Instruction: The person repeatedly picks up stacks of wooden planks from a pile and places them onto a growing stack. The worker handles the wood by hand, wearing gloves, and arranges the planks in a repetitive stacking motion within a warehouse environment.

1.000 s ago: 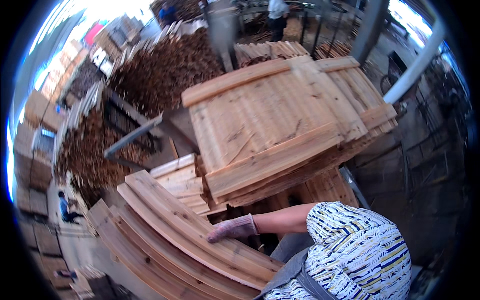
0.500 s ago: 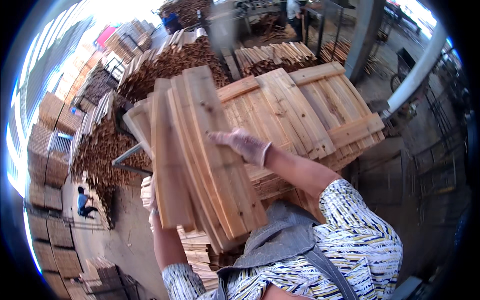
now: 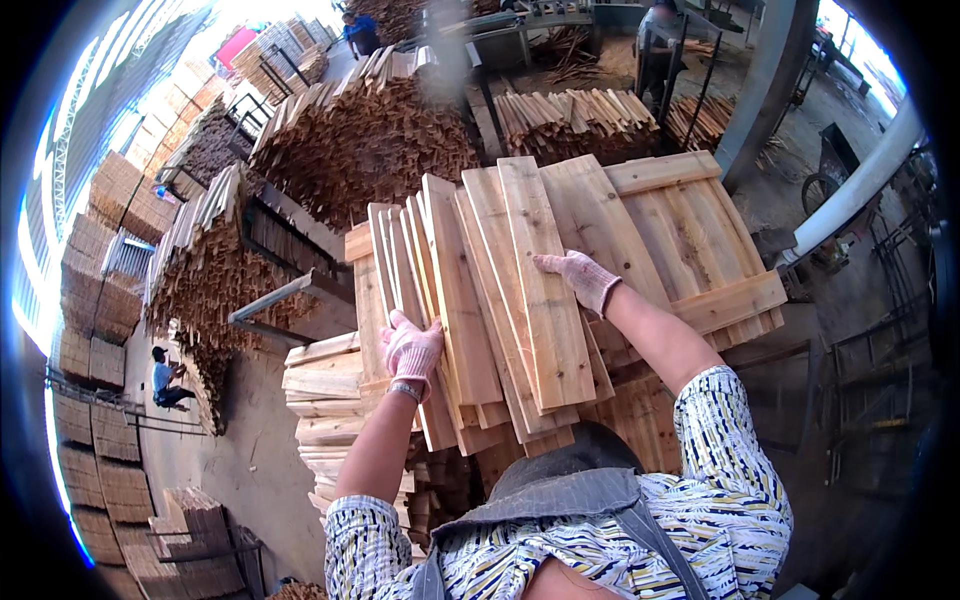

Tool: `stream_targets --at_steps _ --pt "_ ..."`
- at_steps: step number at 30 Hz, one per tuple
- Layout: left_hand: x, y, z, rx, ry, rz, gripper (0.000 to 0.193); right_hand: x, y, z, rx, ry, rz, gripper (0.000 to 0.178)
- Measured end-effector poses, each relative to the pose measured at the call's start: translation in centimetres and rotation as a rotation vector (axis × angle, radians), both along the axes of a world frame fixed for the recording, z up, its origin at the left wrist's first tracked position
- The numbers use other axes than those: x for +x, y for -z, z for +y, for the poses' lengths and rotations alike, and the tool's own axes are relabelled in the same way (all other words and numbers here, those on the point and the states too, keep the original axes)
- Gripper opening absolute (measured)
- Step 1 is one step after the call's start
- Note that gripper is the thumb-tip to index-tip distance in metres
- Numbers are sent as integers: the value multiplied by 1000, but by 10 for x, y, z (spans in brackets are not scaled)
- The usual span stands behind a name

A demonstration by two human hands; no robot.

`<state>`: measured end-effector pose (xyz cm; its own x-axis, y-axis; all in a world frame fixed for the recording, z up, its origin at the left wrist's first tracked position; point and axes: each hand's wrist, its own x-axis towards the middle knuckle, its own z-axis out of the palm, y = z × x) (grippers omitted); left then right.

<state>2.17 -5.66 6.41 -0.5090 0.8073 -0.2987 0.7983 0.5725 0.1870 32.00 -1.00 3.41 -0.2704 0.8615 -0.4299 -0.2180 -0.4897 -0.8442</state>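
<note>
Several loose wooden boards (image 3: 545, 300) lie fanned and overlapping across a stack of pale planks in front of me. My left hand (image 3: 412, 352), in a pale pinkish knit glove, rests on the left-hand boards with its fingers and thumb spread apart. My right hand (image 3: 585, 278), gloved alike, is at the right edge of the topmost board, its thumb laid over the face. Its other fingers are partly hidden around that edge. Under the loose boards, the plank stack (image 3: 690, 235) shows crosspieces at its right side.
Cut wood is piled high beyond the stack (image 3: 370, 140) and at left (image 3: 200, 260). A metal frame bar (image 3: 270, 300) juts beside the stack. Shorter planks (image 3: 325, 390) lie at lower left. A grey post (image 3: 770, 90) stands at right. Other people (image 3: 170, 380) are farther off.
The boards, held up and tilted at left before, now lie lower and further right on the stack, fanned out. My left hand has come from beside the bundle onto the boards.
</note>
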Motion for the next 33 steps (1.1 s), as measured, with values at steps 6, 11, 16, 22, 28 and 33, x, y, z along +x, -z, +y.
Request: stream_targets --at_steps 6,11,16,22,28,33 --pt "-11 -4 -6 30 21 -53 94 39 -36 9 156 -6 -283 59" --pt "-27 16 -3 42 13 -13 106 0 -42 2 258 -218 -1170 94" --pt "-23 24 2 82 57 -3 110 -49 -22 1 160 -378 -1323 124" --pt "-12 12 8 85 50 -24 113 -10 25 16 283 -295 -1138 94" --pt "-16 32 4 131 70 14 113 38 10 15 285 -178 -1034 75" --pt "0 28 8 144 51 59 105 96 -36 -1 218 -320 -1246 90"
